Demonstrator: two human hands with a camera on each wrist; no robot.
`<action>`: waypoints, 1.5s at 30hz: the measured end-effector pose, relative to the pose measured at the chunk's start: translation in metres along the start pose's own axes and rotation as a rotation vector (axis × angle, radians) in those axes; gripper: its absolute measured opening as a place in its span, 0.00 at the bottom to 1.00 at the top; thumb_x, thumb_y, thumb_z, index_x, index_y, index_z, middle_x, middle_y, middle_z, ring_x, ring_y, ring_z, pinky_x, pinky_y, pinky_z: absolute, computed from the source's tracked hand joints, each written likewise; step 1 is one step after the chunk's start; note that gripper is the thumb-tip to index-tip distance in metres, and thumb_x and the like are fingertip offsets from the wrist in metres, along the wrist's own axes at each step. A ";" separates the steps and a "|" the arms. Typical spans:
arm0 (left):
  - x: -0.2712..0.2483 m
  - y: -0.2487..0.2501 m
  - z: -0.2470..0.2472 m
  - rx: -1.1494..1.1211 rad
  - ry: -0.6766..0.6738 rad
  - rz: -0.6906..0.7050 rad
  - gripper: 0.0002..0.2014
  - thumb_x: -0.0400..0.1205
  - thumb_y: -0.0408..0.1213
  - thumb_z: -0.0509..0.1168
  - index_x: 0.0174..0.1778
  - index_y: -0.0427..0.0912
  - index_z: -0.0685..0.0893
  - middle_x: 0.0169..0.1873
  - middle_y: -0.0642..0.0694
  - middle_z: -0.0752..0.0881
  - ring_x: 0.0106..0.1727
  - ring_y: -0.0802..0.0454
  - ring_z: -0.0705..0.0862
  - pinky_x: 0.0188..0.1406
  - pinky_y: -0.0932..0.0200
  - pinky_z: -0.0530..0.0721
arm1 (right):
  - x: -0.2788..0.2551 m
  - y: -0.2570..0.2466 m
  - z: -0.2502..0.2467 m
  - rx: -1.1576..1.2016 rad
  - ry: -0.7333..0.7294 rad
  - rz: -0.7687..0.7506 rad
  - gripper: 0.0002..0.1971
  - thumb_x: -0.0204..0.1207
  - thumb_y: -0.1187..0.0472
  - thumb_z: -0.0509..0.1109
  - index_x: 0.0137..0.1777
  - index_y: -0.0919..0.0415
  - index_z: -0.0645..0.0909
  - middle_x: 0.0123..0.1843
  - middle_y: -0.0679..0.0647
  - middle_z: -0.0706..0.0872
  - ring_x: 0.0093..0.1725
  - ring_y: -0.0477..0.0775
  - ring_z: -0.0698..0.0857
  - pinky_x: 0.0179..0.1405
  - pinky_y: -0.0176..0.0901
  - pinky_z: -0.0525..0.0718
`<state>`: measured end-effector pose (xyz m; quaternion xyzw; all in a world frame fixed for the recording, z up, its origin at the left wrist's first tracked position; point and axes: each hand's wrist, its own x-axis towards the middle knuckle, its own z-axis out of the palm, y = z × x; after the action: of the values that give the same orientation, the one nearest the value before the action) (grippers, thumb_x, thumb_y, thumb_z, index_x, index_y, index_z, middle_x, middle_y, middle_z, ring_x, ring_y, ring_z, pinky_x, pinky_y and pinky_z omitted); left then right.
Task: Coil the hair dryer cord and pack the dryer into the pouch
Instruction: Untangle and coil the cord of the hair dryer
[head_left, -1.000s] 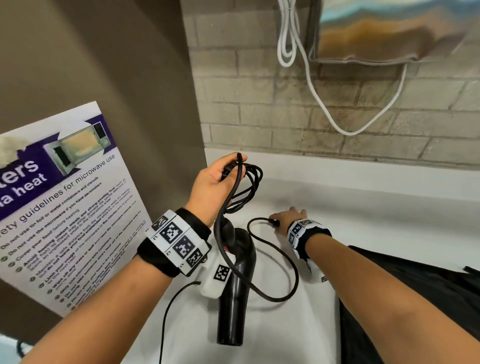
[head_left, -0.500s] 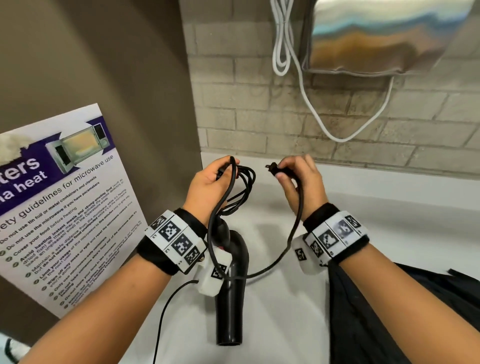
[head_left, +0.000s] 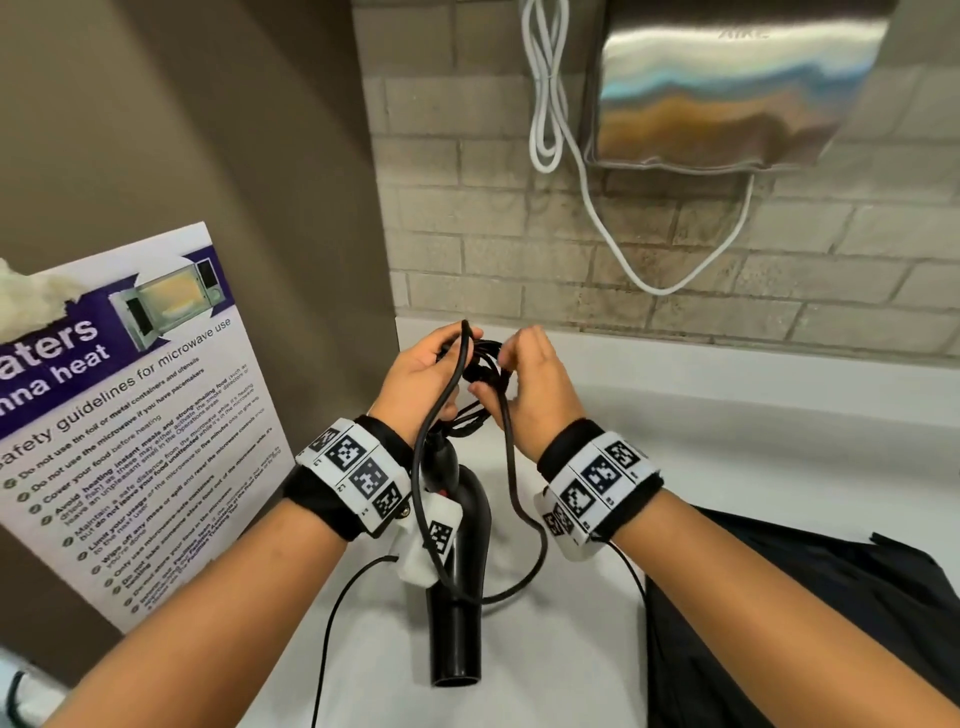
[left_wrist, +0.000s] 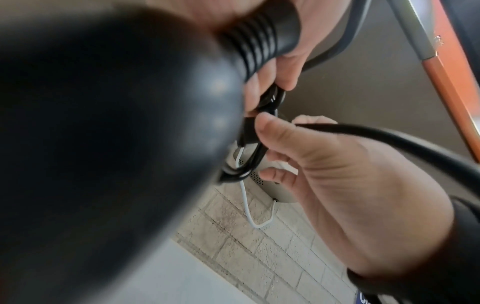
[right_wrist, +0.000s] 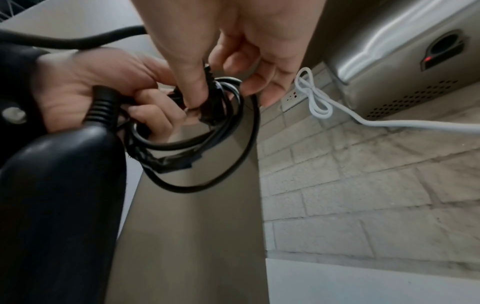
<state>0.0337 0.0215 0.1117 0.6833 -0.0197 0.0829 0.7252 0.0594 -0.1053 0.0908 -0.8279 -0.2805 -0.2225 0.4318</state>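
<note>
A black hair dryer (head_left: 460, 582) hangs nozzle-down over the white counter (head_left: 727, 467), its body filling the left wrist view (left_wrist: 103, 144) and the lower left of the right wrist view (right_wrist: 57, 195). My left hand (head_left: 415, 379) grips several loops of its black cord (right_wrist: 207, 139) near the ribbed strain relief (right_wrist: 101, 107). My right hand (head_left: 530, 384) pinches the plug end (right_wrist: 207, 98) against that bundle. One long loop of cord (head_left: 524, 519) still hangs below the hands. The black pouch (head_left: 779, 623) lies at the lower right.
A microwave safety poster (head_left: 119, 415) leans against the brown wall on the left. A steel hand dryer (head_left: 727, 88) with a looped white cable (head_left: 545, 104) is mounted on the brick wall behind. A thin black wire (head_left: 332, 623) trails from my left wrist.
My right hand lifted the plug end off the counter and brought it left to the bundle in my left hand. The hanging loop has shortened.
</note>
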 end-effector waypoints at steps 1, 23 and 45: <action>0.000 0.000 0.000 -0.004 -0.016 -0.002 0.08 0.85 0.38 0.57 0.48 0.50 0.82 0.37 0.40 0.72 0.14 0.62 0.60 0.12 0.70 0.62 | 0.002 -0.002 0.000 -0.027 0.003 -0.027 0.15 0.67 0.68 0.73 0.51 0.64 0.73 0.48 0.55 0.73 0.49 0.53 0.74 0.48 0.37 0.70; -0.007 -0.006 -0.010 0.087 0.002 0.093 0.15 0.85 0.34 0.57 0.66 0.50 0.79 0.27 0.58 0.74 0.16 0.61 0.58 0.13 0.71 0.61 | 0.020 0.096 -0.047 -0.333 -0.444 0.129 0.06 0.82 0.61 0.56 0.50 0.63 0.71 0.40 0.58 0.77 0.40 0.57 0.75 0.43 0.48 0.74; -0.007 -0.007 -0.015 0.052 -0.030 0.056 0.10 0.83 0.43 0.57 0.50 0.63 0.82 0.25 0.57 0.67 0.17 0.60 0.57 0.15 0.67 0.58 | -0.002 0.051 0.027 0.421 -0.584 0.160 0.12 0.75 0.77 0.63 0.51 0.63 0.81 0.46 0.48 0.83 0.43 0.26 0.81 0.53 0.24 0.77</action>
<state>0.0269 0.0354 0.1030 0.7022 -0.0478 0.0935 0.7041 0.0951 -0.1069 0.0451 -0.7688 -0.3657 0.1202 0.5105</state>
